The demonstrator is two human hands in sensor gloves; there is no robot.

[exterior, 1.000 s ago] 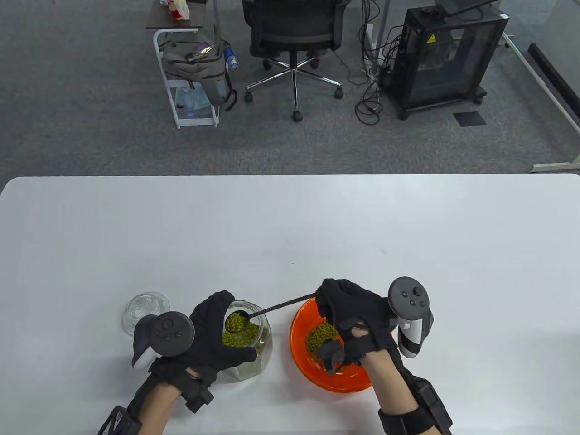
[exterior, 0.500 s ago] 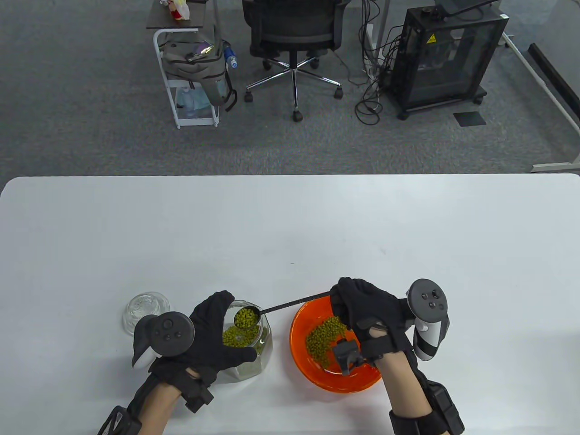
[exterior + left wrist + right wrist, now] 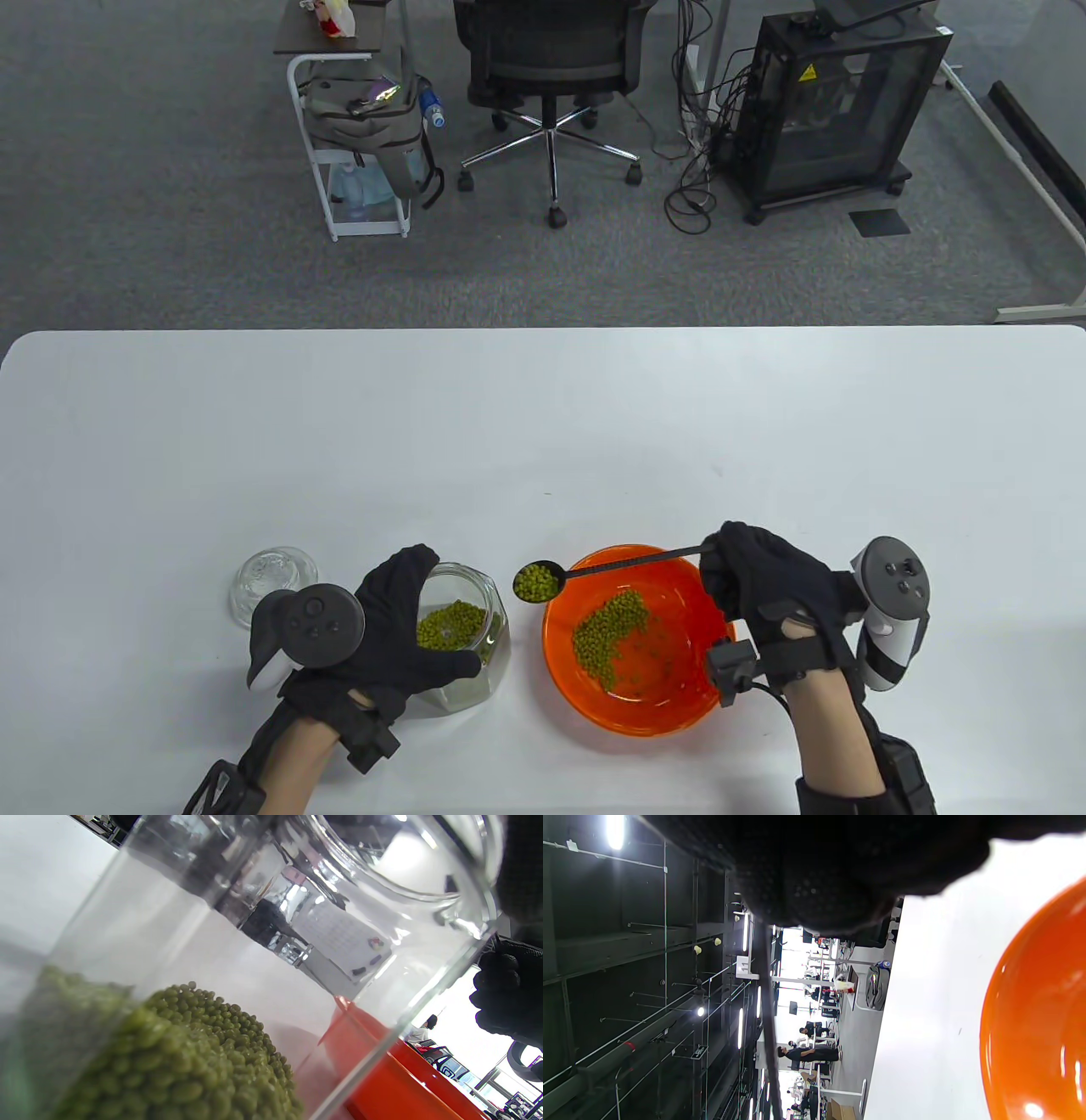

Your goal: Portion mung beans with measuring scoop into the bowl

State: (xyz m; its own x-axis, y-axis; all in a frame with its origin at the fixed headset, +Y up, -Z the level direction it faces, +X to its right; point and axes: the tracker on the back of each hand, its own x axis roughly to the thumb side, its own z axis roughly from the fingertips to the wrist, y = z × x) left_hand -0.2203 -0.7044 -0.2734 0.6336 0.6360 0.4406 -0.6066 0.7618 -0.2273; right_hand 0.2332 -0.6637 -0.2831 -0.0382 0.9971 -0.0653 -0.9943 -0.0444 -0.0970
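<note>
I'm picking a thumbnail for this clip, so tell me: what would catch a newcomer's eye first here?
Most likely the bright orange bowl near the table's front edge, with a pile of green mung beans inside. Next, the loaded measuring scoop held by the right hand, poised between the bowl's left rim and the glass jar. The left hand grips that jar, which has more beans inside.

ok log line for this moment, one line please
phase: carry | right hand: holds scoop, full of beans, at bowl rim | left hand: grips jar | bowl: beans inside | lid: left of jar
</note>
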